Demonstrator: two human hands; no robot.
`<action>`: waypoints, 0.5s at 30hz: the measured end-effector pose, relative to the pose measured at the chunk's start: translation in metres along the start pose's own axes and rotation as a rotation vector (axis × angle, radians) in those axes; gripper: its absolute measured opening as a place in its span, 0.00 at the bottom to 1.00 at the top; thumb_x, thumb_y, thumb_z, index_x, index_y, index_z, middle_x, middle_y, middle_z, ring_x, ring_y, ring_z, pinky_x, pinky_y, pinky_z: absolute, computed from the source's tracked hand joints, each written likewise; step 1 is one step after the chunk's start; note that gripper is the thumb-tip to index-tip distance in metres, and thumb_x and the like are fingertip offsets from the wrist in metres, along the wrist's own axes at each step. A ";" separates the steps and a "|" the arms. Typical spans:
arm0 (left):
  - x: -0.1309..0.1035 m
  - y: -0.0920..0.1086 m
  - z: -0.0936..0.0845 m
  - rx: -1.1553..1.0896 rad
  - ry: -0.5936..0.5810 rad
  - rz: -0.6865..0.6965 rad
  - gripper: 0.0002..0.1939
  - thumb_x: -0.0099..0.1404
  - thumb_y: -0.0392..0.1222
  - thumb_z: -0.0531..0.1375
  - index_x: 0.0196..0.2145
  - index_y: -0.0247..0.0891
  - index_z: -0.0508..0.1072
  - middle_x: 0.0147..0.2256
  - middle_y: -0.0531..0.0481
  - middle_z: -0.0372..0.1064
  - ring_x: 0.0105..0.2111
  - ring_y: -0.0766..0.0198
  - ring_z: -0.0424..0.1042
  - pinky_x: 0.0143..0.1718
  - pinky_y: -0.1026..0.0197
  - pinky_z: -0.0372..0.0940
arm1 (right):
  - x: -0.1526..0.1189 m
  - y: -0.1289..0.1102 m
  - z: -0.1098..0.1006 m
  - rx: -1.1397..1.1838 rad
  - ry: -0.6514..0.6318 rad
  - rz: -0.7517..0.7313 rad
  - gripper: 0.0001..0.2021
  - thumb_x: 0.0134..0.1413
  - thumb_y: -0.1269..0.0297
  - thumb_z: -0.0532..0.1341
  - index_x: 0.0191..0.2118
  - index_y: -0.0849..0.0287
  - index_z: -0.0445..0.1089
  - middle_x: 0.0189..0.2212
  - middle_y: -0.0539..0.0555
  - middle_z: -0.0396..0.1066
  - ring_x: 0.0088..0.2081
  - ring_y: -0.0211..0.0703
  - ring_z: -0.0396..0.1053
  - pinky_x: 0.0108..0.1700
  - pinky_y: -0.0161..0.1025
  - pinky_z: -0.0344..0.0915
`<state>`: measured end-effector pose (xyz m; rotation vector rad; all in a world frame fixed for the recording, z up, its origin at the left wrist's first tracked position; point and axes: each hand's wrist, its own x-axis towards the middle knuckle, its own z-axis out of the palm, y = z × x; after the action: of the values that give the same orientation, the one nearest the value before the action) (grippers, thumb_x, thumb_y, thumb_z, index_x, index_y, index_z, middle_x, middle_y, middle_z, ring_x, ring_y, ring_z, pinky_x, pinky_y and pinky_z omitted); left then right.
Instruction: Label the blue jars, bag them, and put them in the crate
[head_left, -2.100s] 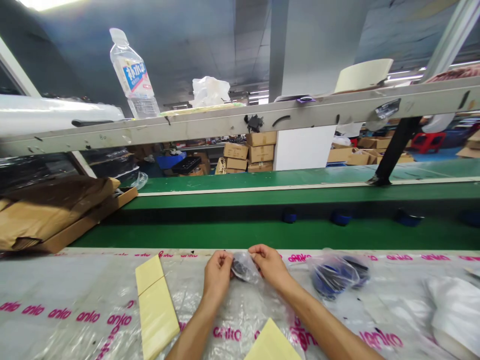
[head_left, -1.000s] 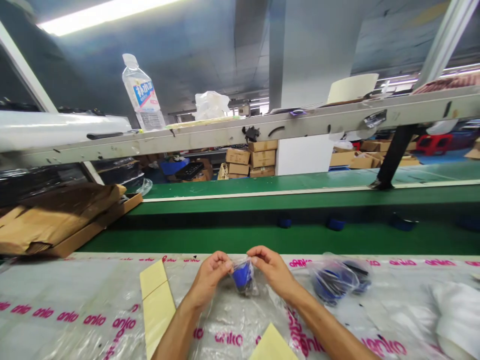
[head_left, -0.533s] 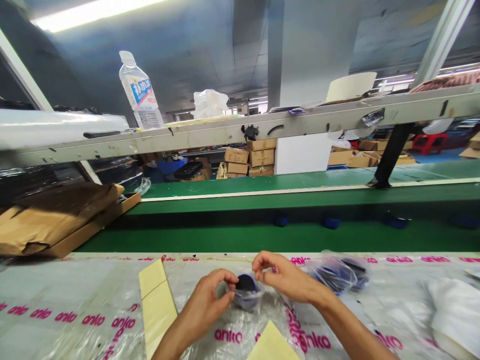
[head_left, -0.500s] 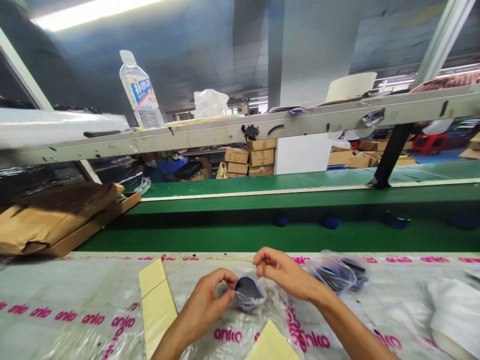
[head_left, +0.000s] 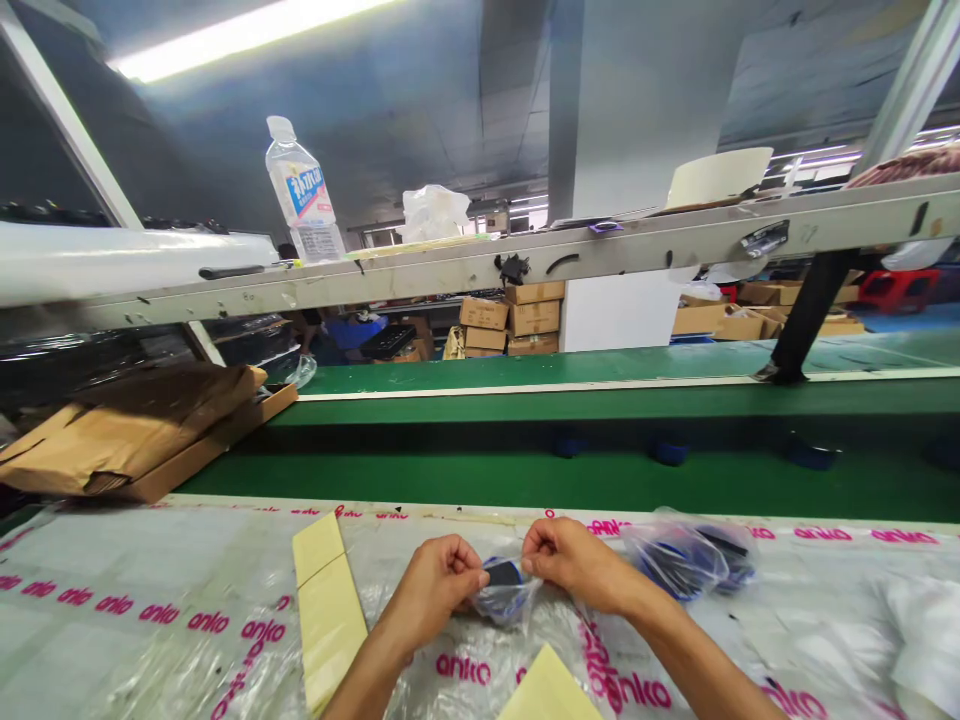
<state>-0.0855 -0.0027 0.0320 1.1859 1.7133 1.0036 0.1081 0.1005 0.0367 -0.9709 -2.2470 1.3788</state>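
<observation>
A round blue item with a black face (head_left: pixel 504 574) sits inside a clear plastic bag (head_left: pixel 517 612) on the film-covered table. My left hand (head_left: pixel 439 582) is closed in a pinch at the bag's left edge. On the other side, my right hand (head_left: pixel 571 562) pinches the bag's upper right edge between thumb and fingers. The item lies between both hands, partly veiled by the plastic. Beyond my right wrist lie similar blue and black items in clear bags (head_left: pixel 679 568).
Yellow paper strips (head_left: pixel 330 610) lie left, with another yellow piece (head_left: pixel 549 690) in front. A cardboard tray (head_left: pixel 247 432) stands at back left. Several blue pieces (head_left: pixel 670 454) rest on the green conveyor belt (head_left: pixel 450 480). A shelf rail (head_left: pixel 420 268) carrying a bottle (head_left: pixel 304 195) crosses above.
My right hand has come down and taken hold of the bag's edge. My left hand has narrowed to a pinch, and the round item has sunk deeper into the plastic.
</observation>
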 end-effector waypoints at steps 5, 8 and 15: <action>-0.014 0.009 -0.002 0.148 0.116 0.132 0.09 0.62 0.48 0.57 0.30 0.40 0.70 0.23 0.51 0.69 0.24 0.62 0.67 0.27 0.63 0.55 | -0.010 -0.021 0.003 -0.603 0.223 -0.088 0.09 0.62 0.69 0.55 0.37 0.56 0.74 0.30 0.56 0.78 0.32 0.49 0.74 0.32 0.38 0.55; -0.022 0.018 0.001 0.409 0.217 0.245 0.11 0.69 0.45 0.52 0.33 0.42 0.71 0.23 0.51 0.70 0.23 0.61 0.66 0.27 0.61 0.51 | -0.015 -0.032 0.005 -0.754 0.240 -0.037 0.13 0.67 0.69 0.50 0.44 0.57 0.73 0.34 0.59 0.78 0.36 0.53 0.76 0.33 0.40 0.58; -0.024 0.020 0.007 0.568 0.316 0.330 0.15 0.72 0.45 0.48 0.32 0.44 0.70 0.24 0.52 0.71 0.24 0.61 0.69 0.28 0.61 0.51 | -0.014 -0.028 0.021 -0.611 0.254 -0.102 0.20 0.59 0.61 0.63 0.57 0.57 0.68 0.50 0.60 0.74 0.48 0.56 0.73 0.43 0.42 0.62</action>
<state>-0.0671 -0.0196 0.0518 1.7934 2.1881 0.9594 0.0951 0.0688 0.0518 -1.1104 -2.5102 0.4807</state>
